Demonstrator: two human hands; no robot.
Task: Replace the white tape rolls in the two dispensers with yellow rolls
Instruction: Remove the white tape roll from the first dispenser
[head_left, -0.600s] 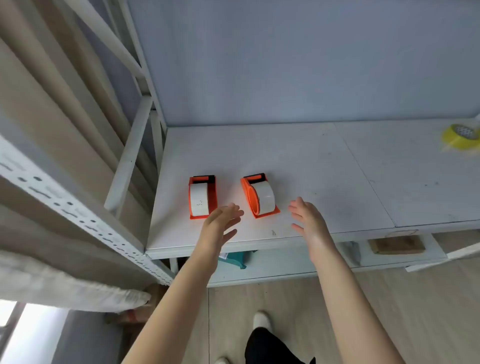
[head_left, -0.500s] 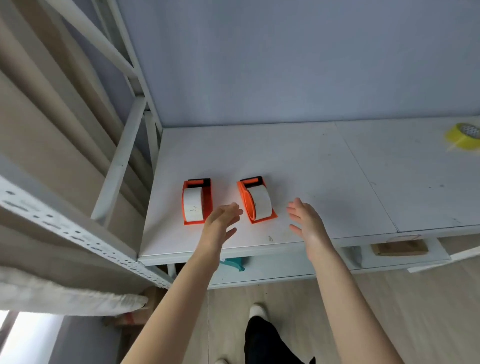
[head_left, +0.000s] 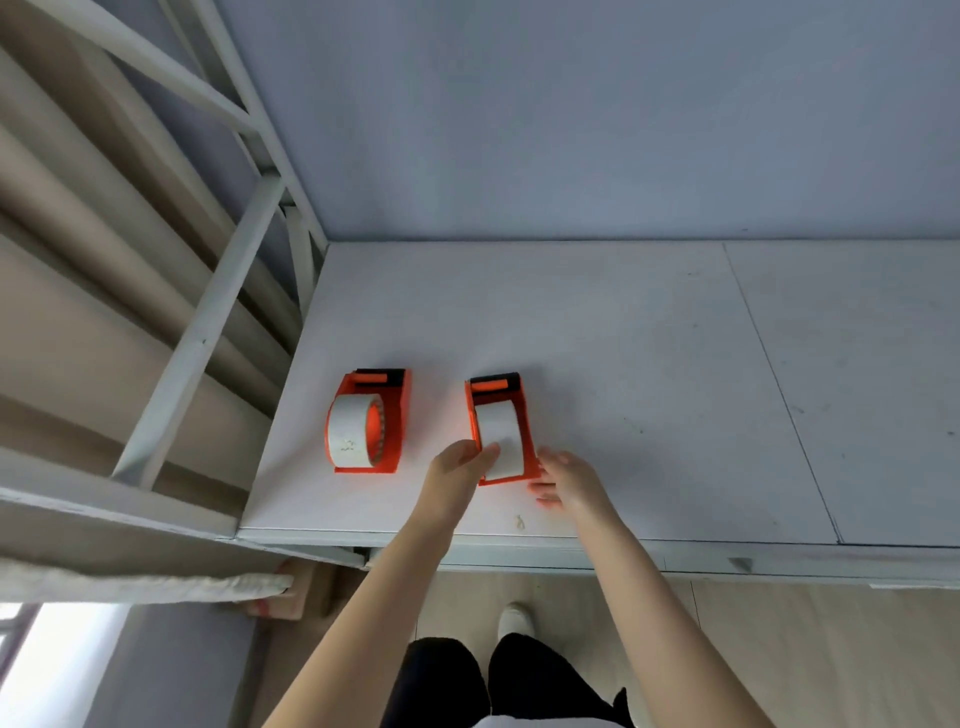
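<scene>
White matte table (head_left: 623, 338), scuffed, flat against a pale grey-blue wall (head_left: 571, 130).

Your left hand (head_left: 454, 475) grips the near left corner of the dispenser (head_left: 527, 415). The thumb lies on the band of the white roll (head_left: 501, 431), and the other fingers are bunched at the left wall, mostly hidden. Your right hand (head_left: 571, 480) is spread, fingers roughly straight, holding nothing. Its tips are at the dispenser's near right corner; blur there, so I can't tell if they touch or are just beside.

That dispenser sits between your two hands near the front edge of the table. It is an orange plastic frame, boxy, with its long axis running away from you toward the wall. The black bar and orange roller are at the far end. Its white roll shows its curved band face up, smooth and plain.

Left of your left hand, apart from it, is the other dispenser (head_left: 396, 415), same build, same heading, roller end far. The other white roll (head_left: 348, 431) shows as a thick ring with a ribbed orange hub on its right side and small flecks on the band.

Further left is a white metal rack frame (head_left: 208, 332) with angled struts. Right of your right hand a seam runs across the tabletop. Below your arms are pale wood floor (head_left: 831, 665), dark trousers and a white shoe (head_left: 514, 618).
</scene>
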